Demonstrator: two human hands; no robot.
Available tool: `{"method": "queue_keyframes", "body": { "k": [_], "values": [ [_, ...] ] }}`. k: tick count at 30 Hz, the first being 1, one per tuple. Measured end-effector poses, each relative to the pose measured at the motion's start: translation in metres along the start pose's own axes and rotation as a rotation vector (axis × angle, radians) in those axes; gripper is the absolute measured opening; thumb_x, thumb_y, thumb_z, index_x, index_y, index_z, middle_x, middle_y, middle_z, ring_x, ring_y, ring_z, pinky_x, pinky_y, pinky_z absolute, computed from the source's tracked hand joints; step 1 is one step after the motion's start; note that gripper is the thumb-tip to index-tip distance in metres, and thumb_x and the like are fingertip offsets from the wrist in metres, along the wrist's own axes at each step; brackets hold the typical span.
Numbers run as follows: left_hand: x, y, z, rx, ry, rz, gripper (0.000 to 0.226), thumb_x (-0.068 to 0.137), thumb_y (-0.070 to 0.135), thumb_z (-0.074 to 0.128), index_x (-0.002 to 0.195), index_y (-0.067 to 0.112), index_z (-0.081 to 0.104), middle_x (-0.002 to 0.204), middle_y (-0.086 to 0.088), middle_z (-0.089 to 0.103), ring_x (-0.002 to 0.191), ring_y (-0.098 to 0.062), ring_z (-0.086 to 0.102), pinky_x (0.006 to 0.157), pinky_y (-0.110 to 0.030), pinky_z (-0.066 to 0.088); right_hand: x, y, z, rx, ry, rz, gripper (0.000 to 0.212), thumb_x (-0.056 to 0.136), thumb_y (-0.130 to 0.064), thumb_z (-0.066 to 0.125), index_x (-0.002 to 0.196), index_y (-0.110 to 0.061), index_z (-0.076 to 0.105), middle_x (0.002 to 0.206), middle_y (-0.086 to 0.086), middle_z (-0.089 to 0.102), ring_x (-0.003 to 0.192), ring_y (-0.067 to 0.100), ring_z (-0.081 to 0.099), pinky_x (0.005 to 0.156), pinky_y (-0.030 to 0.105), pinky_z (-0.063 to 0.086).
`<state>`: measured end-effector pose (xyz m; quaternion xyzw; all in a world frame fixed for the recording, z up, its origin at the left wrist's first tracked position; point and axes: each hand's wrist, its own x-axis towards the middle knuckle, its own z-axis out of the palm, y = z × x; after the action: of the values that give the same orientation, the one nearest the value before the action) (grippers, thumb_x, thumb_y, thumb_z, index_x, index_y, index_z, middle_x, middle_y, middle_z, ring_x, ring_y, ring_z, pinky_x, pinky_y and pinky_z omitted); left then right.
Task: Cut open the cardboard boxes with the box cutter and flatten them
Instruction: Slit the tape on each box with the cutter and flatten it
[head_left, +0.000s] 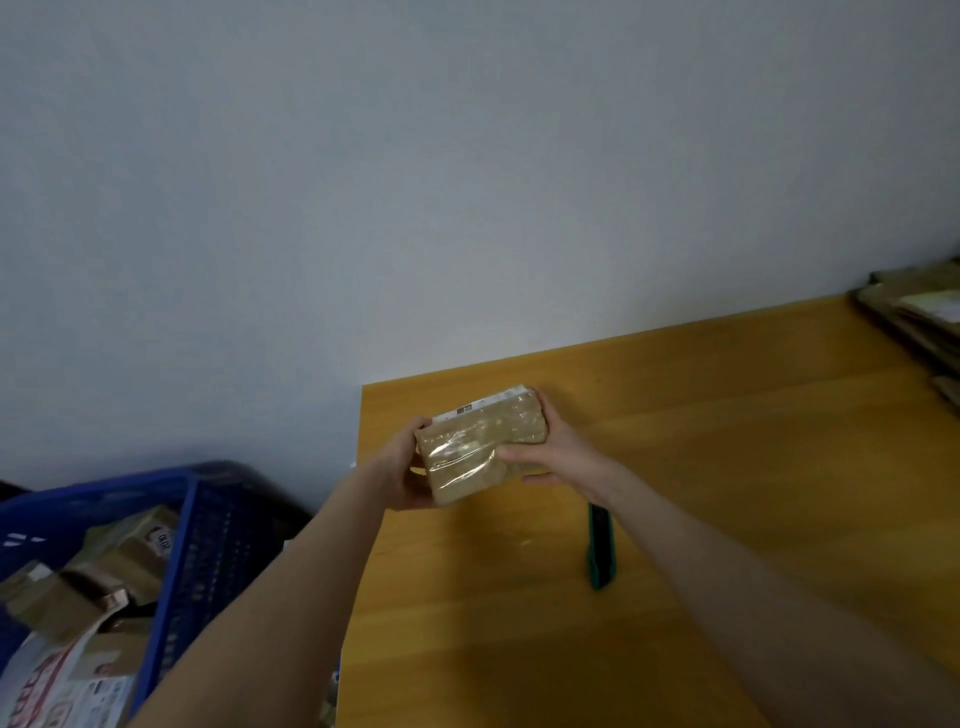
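Your left hand (402, 467) and right hand (553, 447) grasp opposite ends of the small tape-wrapped brown cardboard box (483, 449), arms extended, raised over the yellow wooden table (727, 441). The green-and-black box cutter (601, 551) lies on the table beneath your right forearm.

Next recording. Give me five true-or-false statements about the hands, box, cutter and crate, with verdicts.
1. The left hand and right hand both hold the box. True.
2. The cutter is in the right hand. False: it lies on the table, partly under the right forearm.
3. The crate holds boxes. True.
4. The held box is flattened. False: it is whole and taped.
5. The crate stands on the table. False: it sits beside the table, to the left.
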<state>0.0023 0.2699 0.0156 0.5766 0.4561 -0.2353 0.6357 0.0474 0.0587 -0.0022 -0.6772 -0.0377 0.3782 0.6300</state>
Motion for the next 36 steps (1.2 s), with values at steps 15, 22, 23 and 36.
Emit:
{"method": "queue_keyframes", "body": {
  "k": [15,22,23,36],
  "values": [
    [0.02,-0.013,-0.018,1.026,0.085,0.723,0.079,0.09,0.057,0.055,0.152,0.018,0.027,0.154,-0.008,0.028,0.139,-0.027,0.033,0.113,-0.042,0.029,0.03,0.013,0.059,0.203,0.466,0.346,0.043,0.091,-0.025,0.064,0.127,-0.01,0.047,0.123,0.009,0.053,0.103,0.028,0.057,0.076,0.037,0.059],
    [0.047,-0.024,0.007,1.636,0.16,0.895,0.107,0.077,0.054,0.072,0.155,0.016,0.008,0.155,-0.008,0.019,0.143,-0.029,0.019,0.118,-0.046,0.018,0.023,0.041,0.055,-0.158,0.547,0.336,0.052,0.099,-0.05,0.039,0.128,-0.011,0.056,0.112,0.011,0.06,0.099,0.028,0.06,0.075,0.033,0.049],
    [0.049,-0.022,0.011,1.651,0.174,0.901,0.107,0.075,0.051,0.074,0.154,0.016,0.011,0.151,-0.01,0.024,0.14,-0.031,0.024,0.117,-0.044,0.022,0.021,0.048,0.05,-0.286,0.587,0.345,0.056,0.099,-0.054,0.034,0.13,-0.012,0.055,0.119,0.011,0.059,0.104,0.028,0.058,0.077,0.032,0.046],
    [0.062,-0.031,0.02,1.672,0.301,0.946,0.102,0.062,0.06,0.078,0.142,0.018,0.03,0.131,-0.009,0.036,0.121,-0.027,0.038,0.1,-0.036,0.038,0.022,0.109,0.011,-0.851,0.763,0.624,0.035,0.101,-0.015,0.04,0.135,-0.01,0.039,0.134,0.012,0.045,0.118,0.027,0.048,0.091,0.038,0.047]
  ]
}}
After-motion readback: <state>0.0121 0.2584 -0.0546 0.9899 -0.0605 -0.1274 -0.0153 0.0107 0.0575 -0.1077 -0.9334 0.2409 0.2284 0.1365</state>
